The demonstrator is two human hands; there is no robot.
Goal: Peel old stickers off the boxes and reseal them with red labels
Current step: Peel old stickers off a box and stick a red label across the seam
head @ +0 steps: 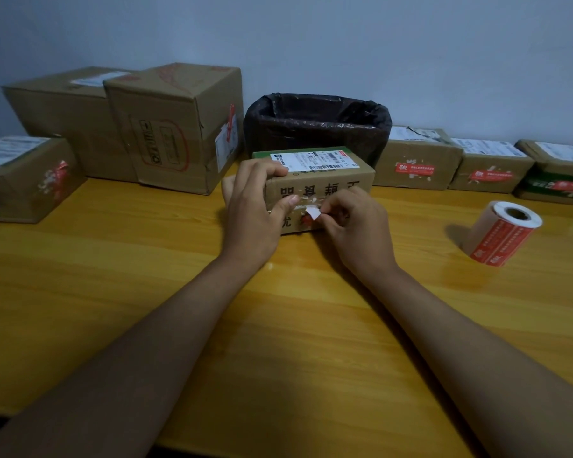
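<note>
Seven cardboard boxes stand on the table: three at the left, namely a small box [24, 180], a large box [63, 117] behind it and another large box [172, 127] beside that; one middle box [321, 180] under the hands; and three in a row at the right, first [417, 158], second [492, 166], third [556, 173]. One lined bin [318, 122], one label roll [501, 231], two hands, left hand [252, 213] and right hand [358, 226]

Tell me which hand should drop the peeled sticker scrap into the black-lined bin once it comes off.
Right, probably. The right hand already pinches the sticker scrap, so no handover is needed. The left hand grips the box, steadying it. The bin stands directly behind the box.
</note>
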